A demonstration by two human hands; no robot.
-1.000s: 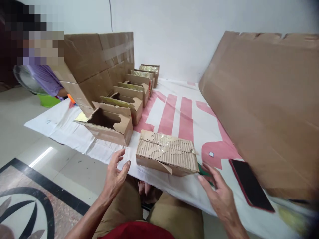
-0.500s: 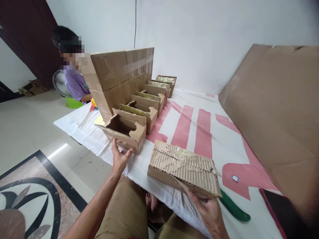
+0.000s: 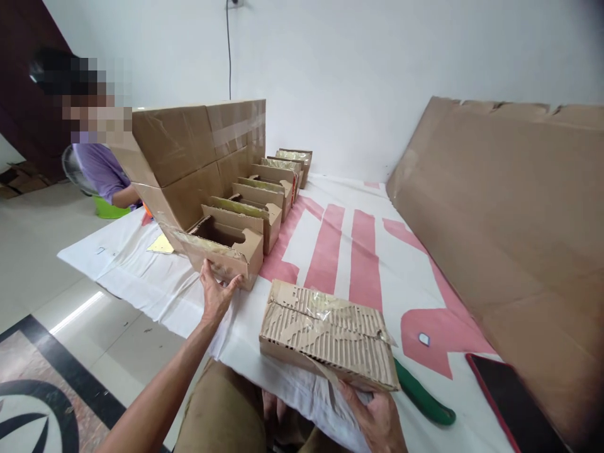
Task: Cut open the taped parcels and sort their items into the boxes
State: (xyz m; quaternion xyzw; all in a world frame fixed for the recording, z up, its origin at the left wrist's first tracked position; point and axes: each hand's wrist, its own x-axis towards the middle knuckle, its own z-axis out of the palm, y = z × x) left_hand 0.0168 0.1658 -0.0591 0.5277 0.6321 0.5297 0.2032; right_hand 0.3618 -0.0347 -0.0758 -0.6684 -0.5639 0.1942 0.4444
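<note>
Open-topped box (image 3: 226, 255) sits at the near end of a row on the cloth-covered desk (image 3: 117, 248), and the handling has just reached it. Going from the left, I see a co-worker's purple sleeve (image 3: 99, 168) beyond the tall cardboard stack (image 3: 189, 151), with a yellow sheet (image 3: 161, 244) near its foot. Half a second ago the box's near flap leaned outward; now it looks more upright, taped face showing, and the left hand (image 3: 218, 299) is against that front, thumb and fingers spread apart, steadying more than gripping, I'd judge. Behind it the other boxes (image 3: 271, 229) run back, still lined up. Next comes the ribbed box (image 3: 325, 333), near the front edge and apart from the row. A second ago both hands hung free either side of it; now the right hand (image 3: 377, 418) is at its near right corner, thumb by the torn strip, other fingers partly hidden, so I can't tell whether they're clamped. Past that corner lie a green handle (image 3: 427, 396) and a phone (image 3: 512, 402), then a big cardboard panel (image 3: 495, 220). To my eye, the work has gone from neither box being handled to both at once.
</note>
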